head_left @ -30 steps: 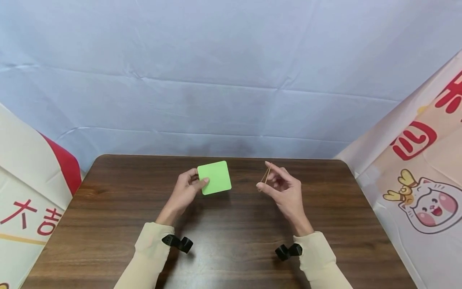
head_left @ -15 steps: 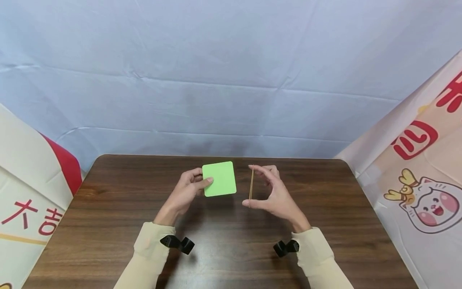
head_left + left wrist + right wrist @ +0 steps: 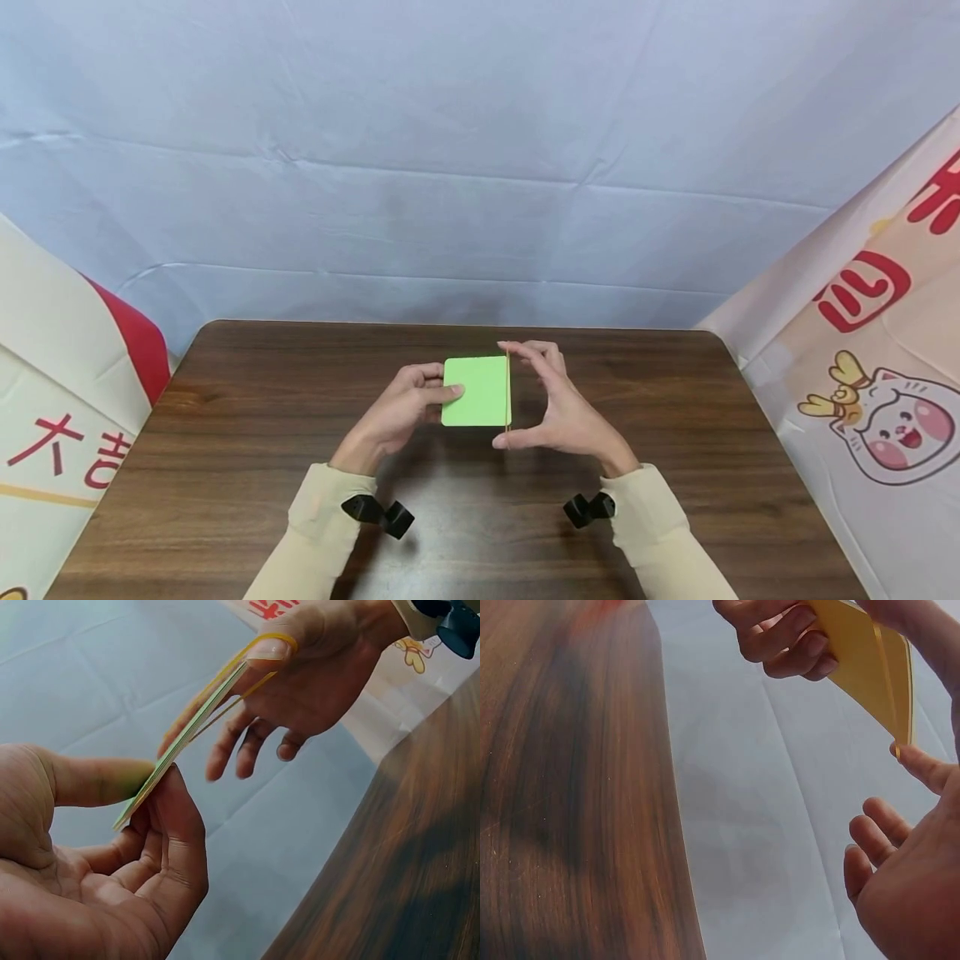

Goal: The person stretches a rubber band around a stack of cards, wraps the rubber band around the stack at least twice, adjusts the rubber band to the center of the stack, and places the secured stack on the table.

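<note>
My left hand (image 3: 401,408) pinches a thin stack of square cards (image 3: 477,392) by its left side, thumb on the light green top. In the right wrist view the underside of the stack (image 3: 859,664) looks yellow. A tan rubber band (image 3: 507,392) is stretched between the thumb and index finger of my right hand (image 3: 566,412). The band runs around the right edge of the stack, one strand over the top face and another on the underside, as the left wrist view shows. The other right fingers are spread loosely. Both hands hold these things above the table.
A dark brown wooden table (image 3: 480,517) lies beneath the hands. Behind its far edge hangs a pale blue-white cloth (image 3: 450,208). Printed banners with red characters stand at the left (image 3: 67,433) and right (image 3: 885,375).
The right hand has come leftward, spreading thumb and index finger to stretch the rubber band. The left hand has brought the cards rightward and levelled them, so their right edge now sits inside the band.
</note>
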A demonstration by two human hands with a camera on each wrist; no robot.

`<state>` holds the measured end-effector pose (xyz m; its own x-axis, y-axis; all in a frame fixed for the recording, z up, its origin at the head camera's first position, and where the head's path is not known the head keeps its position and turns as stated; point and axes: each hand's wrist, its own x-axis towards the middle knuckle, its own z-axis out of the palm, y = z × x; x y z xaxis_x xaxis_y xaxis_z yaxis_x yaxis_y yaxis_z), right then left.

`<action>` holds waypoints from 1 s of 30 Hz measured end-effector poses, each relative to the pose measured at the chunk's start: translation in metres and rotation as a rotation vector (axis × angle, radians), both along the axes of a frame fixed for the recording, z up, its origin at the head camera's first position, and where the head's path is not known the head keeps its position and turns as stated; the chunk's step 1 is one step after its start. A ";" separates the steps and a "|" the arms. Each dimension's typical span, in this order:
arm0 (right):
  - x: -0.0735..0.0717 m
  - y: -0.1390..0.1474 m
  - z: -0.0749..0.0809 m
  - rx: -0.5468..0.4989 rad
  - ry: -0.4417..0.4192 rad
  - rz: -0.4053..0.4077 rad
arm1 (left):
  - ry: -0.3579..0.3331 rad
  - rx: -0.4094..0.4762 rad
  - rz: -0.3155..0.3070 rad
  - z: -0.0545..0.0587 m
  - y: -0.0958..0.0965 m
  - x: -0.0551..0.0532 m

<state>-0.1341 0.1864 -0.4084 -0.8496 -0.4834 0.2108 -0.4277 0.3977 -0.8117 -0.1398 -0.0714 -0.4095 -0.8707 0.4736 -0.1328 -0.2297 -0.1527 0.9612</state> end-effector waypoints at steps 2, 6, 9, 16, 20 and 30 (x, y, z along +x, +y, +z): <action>0.000 -0.001 0.000 -0.010 0.003 0.015 | -0.006 -0.001 -0.009 0.000 0.002 0.001; 0.000 -0.003 0.001 -0.016 0.000 0.032 | -0.008 -0.001 -0.021 0.001 0.004 0.002; 0.000 -0.004 0.002 -0.011 -0.012 0.031 | -0.009 0.004 -0.023 0.003 0.005 0.002; 0.003 -0.005 -0.001 -0.002 -0.040 0.018 | 0.020 0.053 -0.015 0.005 0.007 0.005; 0.009 -0.007 -0.005 -0.017 -0.060 0.042 | 0.032 0.076 0.078 0.006 0.009 0.005; 0.031 -0.009 -0.007 0.003 -0.003 0.112 | -0.084 0.066 0.389 0.009 0.013 -0.005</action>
